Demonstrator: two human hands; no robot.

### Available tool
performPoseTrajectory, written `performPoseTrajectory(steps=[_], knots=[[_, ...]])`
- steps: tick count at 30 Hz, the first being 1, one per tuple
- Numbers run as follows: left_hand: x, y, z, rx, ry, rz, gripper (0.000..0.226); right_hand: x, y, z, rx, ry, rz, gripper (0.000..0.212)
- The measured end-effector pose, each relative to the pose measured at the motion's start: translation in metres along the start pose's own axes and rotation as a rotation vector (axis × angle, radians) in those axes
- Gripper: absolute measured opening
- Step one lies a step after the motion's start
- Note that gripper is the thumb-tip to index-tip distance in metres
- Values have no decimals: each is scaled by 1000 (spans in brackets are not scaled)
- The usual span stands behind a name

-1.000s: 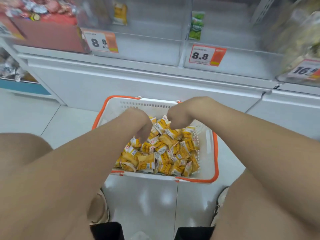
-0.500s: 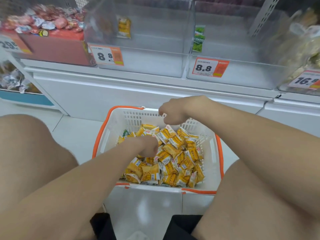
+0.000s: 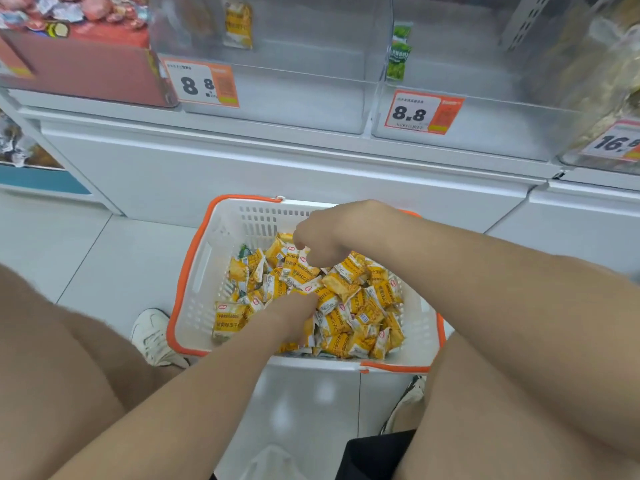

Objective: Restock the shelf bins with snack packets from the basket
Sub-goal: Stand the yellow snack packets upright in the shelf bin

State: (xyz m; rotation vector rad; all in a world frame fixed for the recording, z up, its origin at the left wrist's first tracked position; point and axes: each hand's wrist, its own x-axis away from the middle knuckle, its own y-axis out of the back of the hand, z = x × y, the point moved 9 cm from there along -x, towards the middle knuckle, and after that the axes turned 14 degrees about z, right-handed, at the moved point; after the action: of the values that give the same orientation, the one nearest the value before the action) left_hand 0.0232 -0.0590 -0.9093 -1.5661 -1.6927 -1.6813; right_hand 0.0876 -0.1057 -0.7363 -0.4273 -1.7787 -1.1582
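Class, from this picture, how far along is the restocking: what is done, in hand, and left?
Done: nothing visible; the clear bin behind the left 8.8 tag shows only one yellow packet at its back. In hand: left hand and right hand reach into the yellow snack packets in the basket; grip unclear. Left: seemingly the whole heap.

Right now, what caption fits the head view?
Left hand and right hand reach into yellow snack packets in a white basket below clear shelf bins.
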Motion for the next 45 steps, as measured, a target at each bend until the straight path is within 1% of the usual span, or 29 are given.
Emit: performPoseTrajectory(steps=[2,5,8,10,13,15,17,18,19,21,23,24,26,28,29,30,31,32,33,35,37,39,41,43,45], knots=[[-7,6,1,33,-25,88,59,-5,8,0,-32,50,-32,44],[-8,36,11,88,-44,188,57,-4,14,-12,-83,77,-55,43],[7,80,25,222,-58,169,51,5,15,-34,-96,41,-20,48],[20,110,35,352,-85,83,42,10,17,-49,-112,8,-41,49],[37,140,49,670,-141,-54,25,14,14,-63,-176,-24,-154,54],[50,150,49,894,-191,-91,24,13,8,-64,-238,14,-224,60],[59,156,38,1123,-276,-76,28,15,7,-59,-320,105,-318,72],[63,160,30,1228,-327,-56,30,19,10,-55,-361,150,-381,74],[69,162,22,1305,-371,-35,30,23,14,-53,-391,187,-453,72],[80,169,16,1391,-398,-57,23,35,25,-54,-428,208,-578,51],[95,175,17,1435,-349,-120,23,49,35,-63,-484,155,-597,31],[103,178,18,1406,-322,-155,25,56,39,-67,-499,128,-572,26],[116,188,19,1260,-306,-189,33,65,43,-74,-578,89,-494,23],[129,200,15,1167,-379,-167,41,69,39,-80,-808,110,-421,21],[136,208,13,1127,-422,-169,38,71,37,-81,-960,149,-398,21],[142,214,13,1061,-448,-187,29,74,35,-79,-1116,203,-385,23],[146,220,15,989,-451,-219,22,75,35,-78,-1243,254,-384,26],[148,225,18,944,-437,-255,22,77,35,-80,-1330,283,-396,32],[147,226,23,949,-421,-279,27,77,36,-82,-1371,278,-422,38],[144,223,29,1035,-405,-285,34,77,38,-93,-1365,184,-494,49],[141,216,25,1065,-409,-225,35,75,37,-103,-1365,102,-518,52],[141,213,22,1048,-422,-198,32,73,36,-103,-1376,90,-468,49],[142,216,27,1124,-427,-230,33,74,34,-99,-1381,92,-401,47],[146,220,34,1250,-442,-296,29,76,36,-95,-1402,124,-356,52],[155,230,36,1358,-501,-399,22,79,40,-90,-1425,175,-320,57]])
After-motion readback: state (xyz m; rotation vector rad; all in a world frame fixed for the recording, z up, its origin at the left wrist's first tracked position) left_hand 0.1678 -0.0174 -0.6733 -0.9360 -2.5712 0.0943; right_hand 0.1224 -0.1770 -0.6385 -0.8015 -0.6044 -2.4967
